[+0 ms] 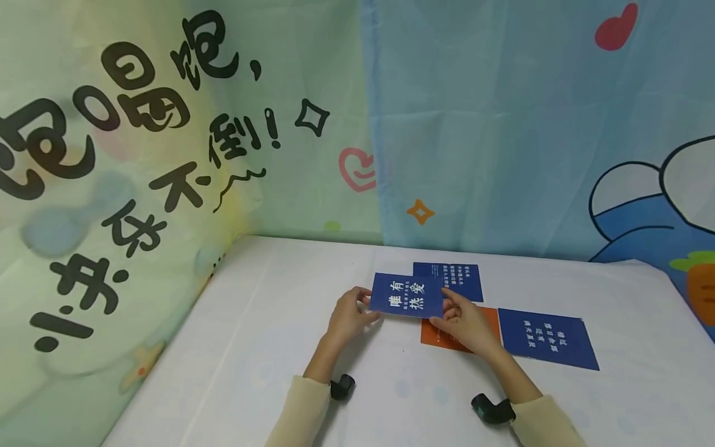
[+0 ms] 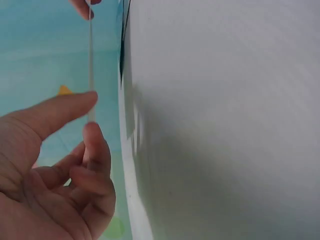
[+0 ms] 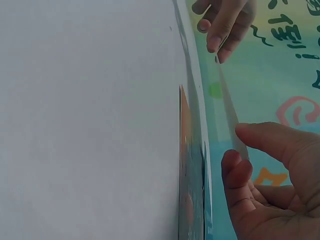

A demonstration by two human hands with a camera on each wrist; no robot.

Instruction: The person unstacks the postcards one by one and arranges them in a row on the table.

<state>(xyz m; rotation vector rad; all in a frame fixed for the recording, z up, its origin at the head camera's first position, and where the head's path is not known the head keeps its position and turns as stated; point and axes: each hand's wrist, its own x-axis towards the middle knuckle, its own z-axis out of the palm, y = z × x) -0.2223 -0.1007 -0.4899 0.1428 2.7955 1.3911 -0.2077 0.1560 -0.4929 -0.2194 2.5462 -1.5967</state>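
Head view: my left hand [image 1: 347, 315] and right hand [image 1: 466, 323] pinch a blue card [image 1: 406, 295] by its ends, lifted just above the white surface [image 1: 268, 347], over an orange card [image 1: 436, 335]. Left wrist view: thumb and fingers [image 2: 97, 150] clamp the card's edge [image 2: 91, 65]. Right wrist view: my grip nips the thin edge [image 3: 227, 107].

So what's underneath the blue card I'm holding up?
Under the held blue card an orange card lies on the white table, and another blue card lies behind. Your right hand covers much of the orange one.
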